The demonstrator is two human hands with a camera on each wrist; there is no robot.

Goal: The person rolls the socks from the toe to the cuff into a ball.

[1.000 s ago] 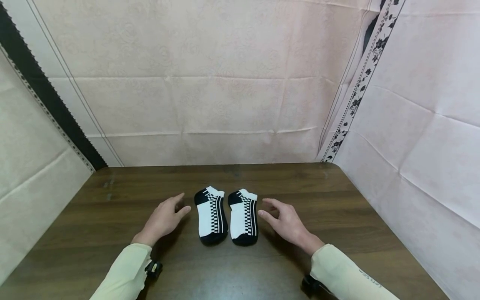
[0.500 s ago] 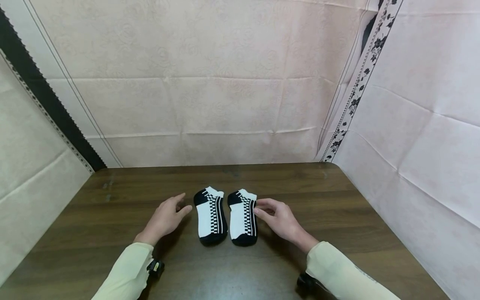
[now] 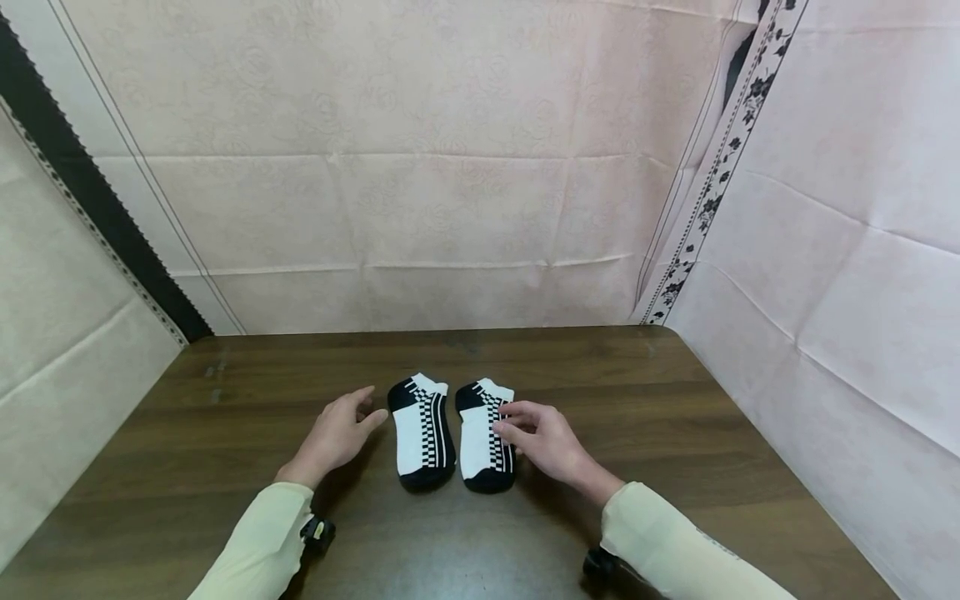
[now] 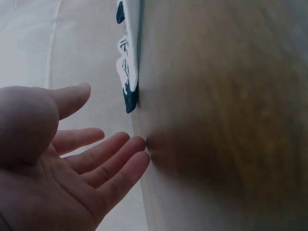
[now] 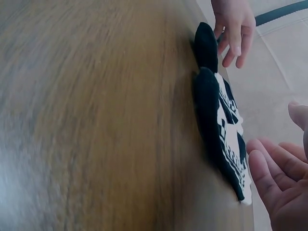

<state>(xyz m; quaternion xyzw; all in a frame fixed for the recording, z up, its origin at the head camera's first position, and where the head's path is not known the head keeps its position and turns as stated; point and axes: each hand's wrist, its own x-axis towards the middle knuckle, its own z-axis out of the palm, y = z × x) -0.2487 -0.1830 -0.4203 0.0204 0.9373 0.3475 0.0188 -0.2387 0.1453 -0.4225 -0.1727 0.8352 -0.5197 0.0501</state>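
Note:
Two low-cut socks, white with black heels, toes and checkered stripes, lie flat side by side in the head view: a left sock (image 3: 409, 439) and a right sock (image 3: 474, 442). My left hand (image 3: 330, 442) stays just left of the left sock, its fingers relaxed and holding nothing. In the left wrist view the fingertips (image 4: 139, 161) come down right at the tabletop. Over the right edge of the right sock reaches my right hand (image 3: 553, 448), thumb and fingers slightly apart. The right wrist view has these fingers (image 5: 262, 168) loosely bent beside the near sock (image 5: 208, 113), nothing between them.
The socks rest on a brown wood-grain table (image 3: 465, 550). Pale patterned cloth (image 3: 450, 208) hangs behind its far edge, and more cloth (image 3: 840, 275) stands along the right side. Dark devices are strapped under both wrists, such as the left wrist device (image 3: 318, 533).
My right hand has moved left, from beside the right sock to over its right edge. The left hand has shifted slightly right, closer to the left sock. Both socks lie where they were.

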